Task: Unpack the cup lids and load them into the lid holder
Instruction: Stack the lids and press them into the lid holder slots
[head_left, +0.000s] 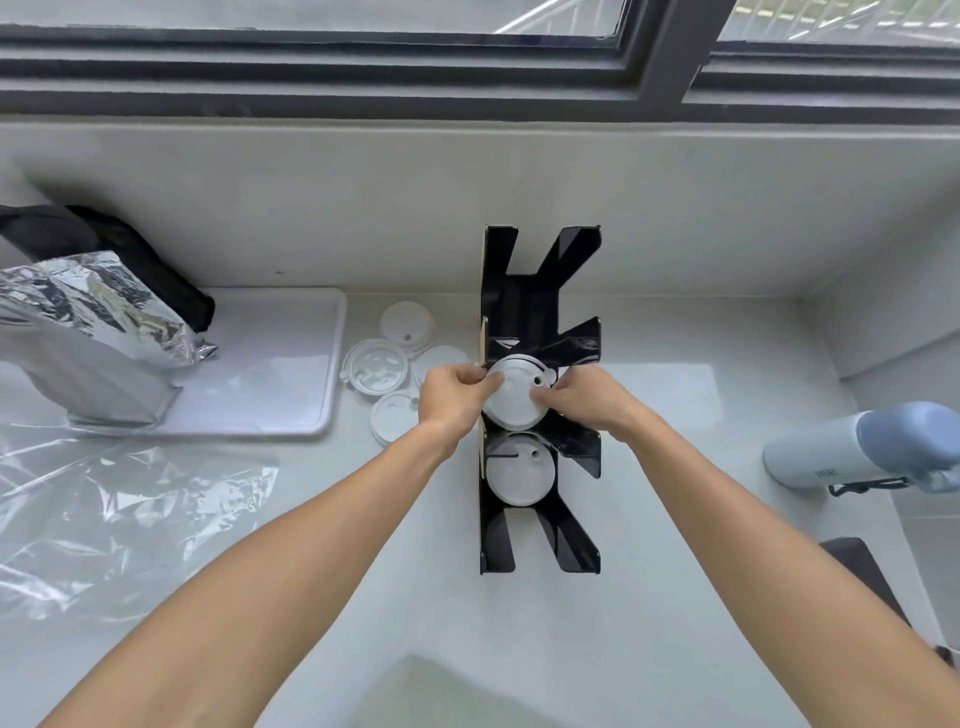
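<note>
— Two hands on one white lid stack (514, 397), yes?
— Yes. Left hand (451, 396) pinching the left edge, right hand (584, 397) pinching the right edge, fingers curled on the rim from both sides.
— Where exactly?
— In the middle slot of the black lid holder (540, 306), standing on the tabletop (701, 519) against the wall.
— Anything else loaded?
— Another lid stack (517, 475) in the slot just below, nearer the camera. Far slot dark inside; cannot tell the contents.
— Loose ones?
— Four loose lids (376, 366) lying flat on the tabletop, just left of the holder, close together, some overlapping.
— And further left?
— White tray (291, 374) with a silver foil bag (88, 332) on it, a black bag (104, 234) behind. Crumpled clear plastic wrap (119, 509) near the left edge.
— Right side?
— Pale blue bottle (857, 449) lying on its side, well apart from the holder.
</note>
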